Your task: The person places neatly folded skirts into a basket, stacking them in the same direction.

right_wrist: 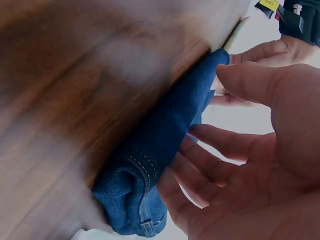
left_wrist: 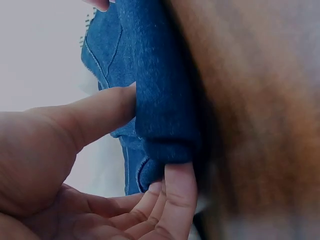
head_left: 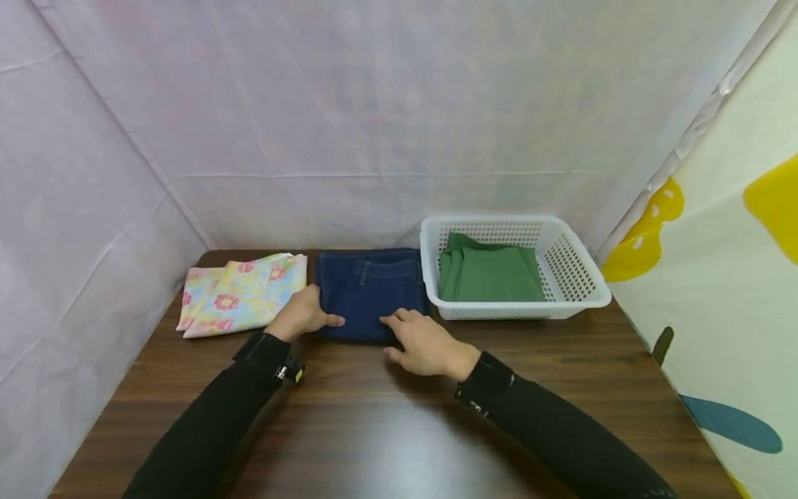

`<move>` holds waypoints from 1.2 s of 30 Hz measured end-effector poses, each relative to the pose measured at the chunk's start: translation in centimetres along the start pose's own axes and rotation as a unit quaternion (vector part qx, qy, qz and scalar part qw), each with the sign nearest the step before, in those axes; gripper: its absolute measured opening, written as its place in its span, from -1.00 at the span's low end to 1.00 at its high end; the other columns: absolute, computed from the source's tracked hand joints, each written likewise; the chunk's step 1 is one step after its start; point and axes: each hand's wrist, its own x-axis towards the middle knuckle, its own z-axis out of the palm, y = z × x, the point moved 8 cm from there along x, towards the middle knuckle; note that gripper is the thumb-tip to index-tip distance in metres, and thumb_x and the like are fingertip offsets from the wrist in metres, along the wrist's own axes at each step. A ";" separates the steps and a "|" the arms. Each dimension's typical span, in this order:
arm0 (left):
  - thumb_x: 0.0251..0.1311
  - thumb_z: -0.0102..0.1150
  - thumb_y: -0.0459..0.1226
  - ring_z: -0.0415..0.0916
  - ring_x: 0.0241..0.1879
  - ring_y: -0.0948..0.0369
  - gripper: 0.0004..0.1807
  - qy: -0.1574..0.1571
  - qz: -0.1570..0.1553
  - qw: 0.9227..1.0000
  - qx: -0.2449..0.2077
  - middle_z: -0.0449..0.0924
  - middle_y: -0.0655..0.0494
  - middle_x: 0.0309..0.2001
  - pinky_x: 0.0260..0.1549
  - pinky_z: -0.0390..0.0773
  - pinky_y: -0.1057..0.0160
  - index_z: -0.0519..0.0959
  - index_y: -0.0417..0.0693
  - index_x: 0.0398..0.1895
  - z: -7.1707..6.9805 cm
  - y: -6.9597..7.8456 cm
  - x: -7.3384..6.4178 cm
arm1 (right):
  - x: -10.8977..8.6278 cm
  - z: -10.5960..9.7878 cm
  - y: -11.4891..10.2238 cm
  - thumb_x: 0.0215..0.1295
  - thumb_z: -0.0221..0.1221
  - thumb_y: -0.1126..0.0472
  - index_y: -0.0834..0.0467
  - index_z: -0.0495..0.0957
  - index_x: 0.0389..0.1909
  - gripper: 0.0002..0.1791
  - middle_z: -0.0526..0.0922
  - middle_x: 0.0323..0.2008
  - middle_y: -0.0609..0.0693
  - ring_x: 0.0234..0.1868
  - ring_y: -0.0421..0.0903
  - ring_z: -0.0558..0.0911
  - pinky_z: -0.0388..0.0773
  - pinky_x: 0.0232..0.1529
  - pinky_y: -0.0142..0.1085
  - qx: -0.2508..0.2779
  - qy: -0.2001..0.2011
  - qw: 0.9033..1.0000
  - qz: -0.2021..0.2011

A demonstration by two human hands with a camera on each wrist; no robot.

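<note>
A pair of dark blue jeans, folded into a flat bundle, lies at the back middle of the table. My left hand holds its left end, the thumb on top and the fingers at the side. In the left wrist view, one fingertip reaches in at the end of the rolled front fold. My right hand rests its extended fingers on the right front part of the jeans, thumb apart from them. Stitching and a belt loop show at the bundle's right end in the right wrist view.
Left of the jeans lies a folded floral cloth in yellow, pink and blue. A white perforated plastic basket stands right beside the jeans with folded green clothing inside. The brown wooden table meets white hanging fabric at the back.
</note>
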 end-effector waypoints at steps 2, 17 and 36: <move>0.15 0.45 0.06 0.26 0.32 -0.28 0.13 -0.014 0.003 1.000 -0.006 0.23 -0.45 0.38 0.19 0.42 -0.16 0.04 -0.47 0.48 0.3 -0.1 -0.8 | -0.6 0.0 -0.3 0.46 0.17 -0.06 0.18 0.35 0.43 -0.36 0.46 0.24 0.10 0.20 0.04 0.48 0.49 0.16 -0.06 0.004 0.002 1.000 -0.009; 0.10 0.50 0.04 0.52 0.10 -0.13 0.09 -0.039 0.032 0.998 -0.025 0.48 -0.32 0.17 -0.03 0.59 -0.05 0.11 -0.37 0.48 1.8 0.0 -5.9 | -5.0 -0.4 -2.5 0.46 0.18 -0.06 0.11 0.46 0.34 -0.45 0.49 0.20 -0.02 0.17 -0.04 0.48 0.49 0.15 -0.08 0.047 -0.008 0.997 -0.057; 0.05 0.52 0.05 0.64 -0.52 0.17 0.09 -0.050 0.021 0.995 -0.078 0.52 -0.12 -0.06 -0.27 0.66 0.10 0.15 -0.39 0.43 3.2 -0.6 -9.4 | -9.2 -1.2 -1.9 0.43 0.24 0.01 0.19 0.39 0.37 -0.40 0.48 0.19 0.02 0.15 -0.09 0.55 0.54 0.13 -0.17 0.198 0.077 0.976 0.040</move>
